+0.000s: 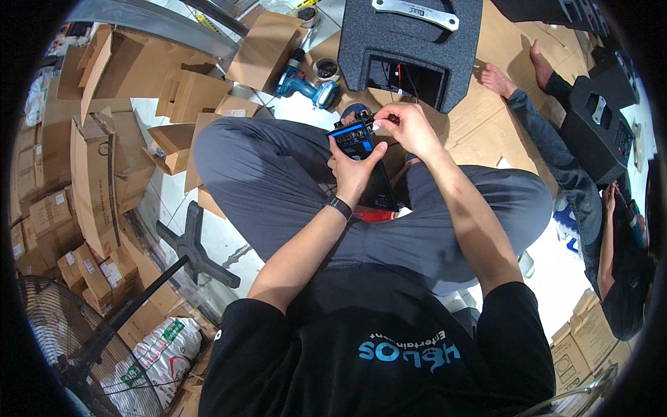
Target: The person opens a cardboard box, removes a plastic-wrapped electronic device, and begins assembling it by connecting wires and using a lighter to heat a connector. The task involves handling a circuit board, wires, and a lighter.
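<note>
A black panel-like electronic module (356,142) with a blue label is held upright over my lap. My left hand (349,170) is wrapped round its near side, thumb across the front. At the module's upper end my right hand (410,128) pinches something small, perhaps a wire end or plug; the fingers hide most of it. Just beyond stands a dark grey speaker cabinet (375,42) with a light carrying handle (417,14) and a rectangular opening (425,82). Thin red and black wires (399,75) come out of that opening towards my right hand.
A teal cordless drill (299,85) lies beside a small tub of dark screws (325,69). Cardboard boxes (94,181) crowd the left, with a pedestal fan (83,347) below. Another person's leg (549,132) and a second speaker (597,128) are at the right.
</note>
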Tool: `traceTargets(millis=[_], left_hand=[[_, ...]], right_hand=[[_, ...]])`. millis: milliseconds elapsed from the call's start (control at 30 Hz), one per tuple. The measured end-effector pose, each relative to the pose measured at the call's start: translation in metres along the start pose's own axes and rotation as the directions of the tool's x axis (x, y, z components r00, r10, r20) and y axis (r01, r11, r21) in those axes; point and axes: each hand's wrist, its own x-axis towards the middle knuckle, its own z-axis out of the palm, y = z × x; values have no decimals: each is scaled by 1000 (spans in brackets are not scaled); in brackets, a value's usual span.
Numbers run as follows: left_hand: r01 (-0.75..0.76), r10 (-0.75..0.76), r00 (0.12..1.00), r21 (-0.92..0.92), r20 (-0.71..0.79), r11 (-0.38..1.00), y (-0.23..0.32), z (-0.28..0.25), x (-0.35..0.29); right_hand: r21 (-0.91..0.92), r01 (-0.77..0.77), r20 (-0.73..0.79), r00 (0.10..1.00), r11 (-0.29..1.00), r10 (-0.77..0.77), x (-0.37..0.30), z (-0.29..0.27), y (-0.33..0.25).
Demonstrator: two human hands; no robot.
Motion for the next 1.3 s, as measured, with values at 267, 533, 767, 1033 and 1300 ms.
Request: traceTargets(millis=[267,533,767,1033,1300], left_hand=[[7,-6,1000,-20,22,1000,-3,-2,0],[7,-7,1000,-9,-12,1000,-2,-2,-1],[-2,2,1000,-59,-1,998,-1,-4,-2],[-25,25,1000,-31,-7,999,-4,-3,-1],[32,-31,999,-43,19,999,-7,-3,1]], right_hand=[[-149,128,52,991,981,-122,2,-1,3],[-194,230,67,973,953,-222,0,-2,1],[-208,292,48,956,933,-289,-4,-1,1],[-242,297,54,955,924,-293,-7,4,5],[-256,232,10,971,938,-237,-9,11,5]])
